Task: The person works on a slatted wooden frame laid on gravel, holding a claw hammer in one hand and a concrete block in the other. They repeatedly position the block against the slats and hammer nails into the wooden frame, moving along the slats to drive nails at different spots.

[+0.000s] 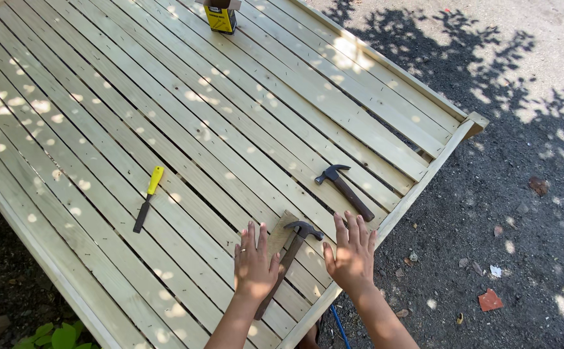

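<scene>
Both of my hands lie spread flat on a slatted panel point(101, 129) of pale, unfinished softwood, sun-dappled through leaf shadow. Left hand point(254, 264) rests palm down, fingers fanned wide and gripping nothing, its thumb just beside the brown wooden handle of a claw hammer point(288, 265). That hammer runs diagonally between my hands, its dark steel head up near a small, flat wooden block point(280, 231) on which the left fingertips sit. Right hand point(352, 253) is likewise open and empty, fingers splayed over the slats close to the panel's near edge.

Just beyond the right fingertips lies a second claw hammer point(344, 190), dark-headed with a reddish-brown handle, apart from the hand. Well to the left sits a chisel-like tool point(147, 199) with a smooth yellow plastic grip and a dark, narrow blade. At the panel's far end stands a small yellow box point(221, 17), partly cut off by the frame.

Rough grey asphalt point(521, 194), strewn with pebbles and a reddish brick shard point(490, 300), borders the panel on the right.
</scene>
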A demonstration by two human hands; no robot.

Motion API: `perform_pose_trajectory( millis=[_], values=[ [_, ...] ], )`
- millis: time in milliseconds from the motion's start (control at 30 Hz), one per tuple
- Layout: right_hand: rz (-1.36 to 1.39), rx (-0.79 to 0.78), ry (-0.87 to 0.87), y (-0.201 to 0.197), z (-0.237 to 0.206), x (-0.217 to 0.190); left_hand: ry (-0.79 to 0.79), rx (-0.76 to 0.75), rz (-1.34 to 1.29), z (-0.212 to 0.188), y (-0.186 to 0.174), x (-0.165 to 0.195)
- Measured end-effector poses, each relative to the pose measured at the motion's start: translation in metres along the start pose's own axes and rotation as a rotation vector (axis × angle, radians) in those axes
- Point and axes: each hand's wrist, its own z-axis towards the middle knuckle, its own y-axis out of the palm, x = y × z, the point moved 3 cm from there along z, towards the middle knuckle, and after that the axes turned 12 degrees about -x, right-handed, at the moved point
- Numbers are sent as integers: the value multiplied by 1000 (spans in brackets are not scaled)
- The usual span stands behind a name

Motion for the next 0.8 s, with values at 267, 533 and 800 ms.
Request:
perform_pose_trajectory(
  millis=[267, 533, 800],
  values=[
    [176, 32, 9, 103, 14, 29, -185, -384, -122, 36, 125, -12],
    [242, -137, 16, 180, -15, 46, -151, -270, -57, 30, 204, -33],
    [490, -270, 73, 217, -48, 49, -161, -100, -175, -18, 189, -109]
  ],
)
